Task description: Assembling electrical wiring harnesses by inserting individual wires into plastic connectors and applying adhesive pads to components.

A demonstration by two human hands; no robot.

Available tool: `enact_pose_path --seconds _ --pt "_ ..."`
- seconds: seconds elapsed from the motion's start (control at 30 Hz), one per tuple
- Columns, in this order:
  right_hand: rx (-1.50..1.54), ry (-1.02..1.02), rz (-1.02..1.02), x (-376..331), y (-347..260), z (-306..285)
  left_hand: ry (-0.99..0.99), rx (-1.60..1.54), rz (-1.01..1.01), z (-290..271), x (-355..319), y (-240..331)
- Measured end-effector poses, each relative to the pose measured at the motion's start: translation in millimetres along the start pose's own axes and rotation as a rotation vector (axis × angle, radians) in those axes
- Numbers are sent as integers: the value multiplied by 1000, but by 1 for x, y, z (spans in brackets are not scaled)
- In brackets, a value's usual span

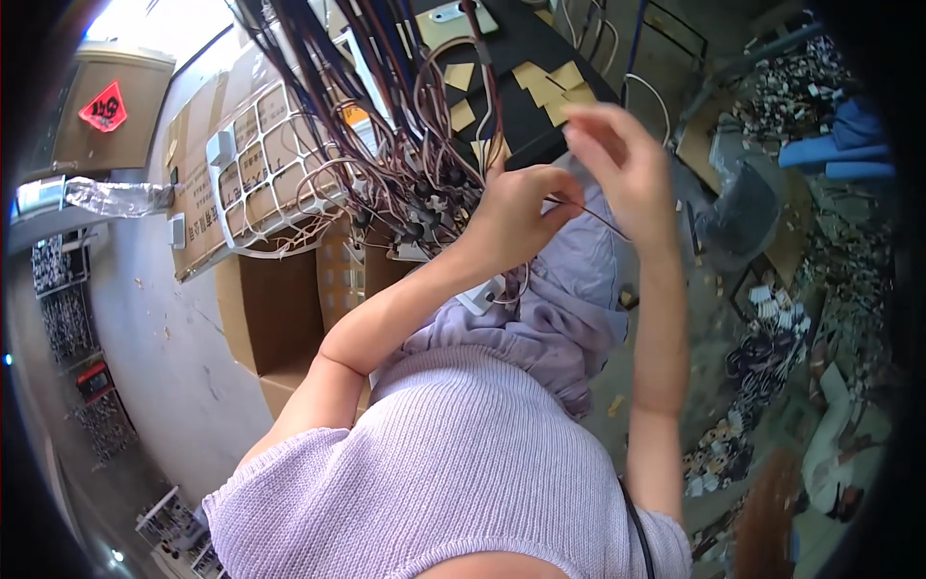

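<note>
Both hands worked one thin wire beside the harness.
Left hand (521,207) pinched the wire (603,222); right hand (622,159) fingers closed above it, right of the harness (415,183). Light, limp, probably kink-prone: best gripped near its end.

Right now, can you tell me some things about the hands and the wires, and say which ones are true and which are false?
1. Both hands pinch one thin wire. True: the left hand and the right hand hold it between them.
2. The wires are all bright green. False: the wire bundle is dark red, brown and white.
3. Cardboard boxes stand at the left. True.
4. The person wears a black coat. False: the knit top is pale purple.
5. The white wire grid lies on the person's lap. False: it leans against the boxes.
</note>
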State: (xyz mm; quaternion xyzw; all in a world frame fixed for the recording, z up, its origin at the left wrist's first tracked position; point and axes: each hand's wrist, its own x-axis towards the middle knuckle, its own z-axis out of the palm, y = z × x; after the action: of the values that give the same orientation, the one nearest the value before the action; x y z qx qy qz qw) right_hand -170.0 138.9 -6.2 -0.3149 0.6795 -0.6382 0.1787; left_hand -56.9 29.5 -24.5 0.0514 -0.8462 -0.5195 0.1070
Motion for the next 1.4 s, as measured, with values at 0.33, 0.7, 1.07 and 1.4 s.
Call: enact_pose_path --seconds 0.33,0.7,1.07,1.4 --pt "-599 85 -191 140 110 -17 17 -43 -232 -21 -2 -7" --pt "-1118 -93 -94 154 84 -1 59 328 64 -29 91 -61" --pt "-732 73 -225 127 94 -6 64 379 31 -28 91 -72" --pt "-1374 106 216 154 53 37 -8 425 81 -27 99 -76"
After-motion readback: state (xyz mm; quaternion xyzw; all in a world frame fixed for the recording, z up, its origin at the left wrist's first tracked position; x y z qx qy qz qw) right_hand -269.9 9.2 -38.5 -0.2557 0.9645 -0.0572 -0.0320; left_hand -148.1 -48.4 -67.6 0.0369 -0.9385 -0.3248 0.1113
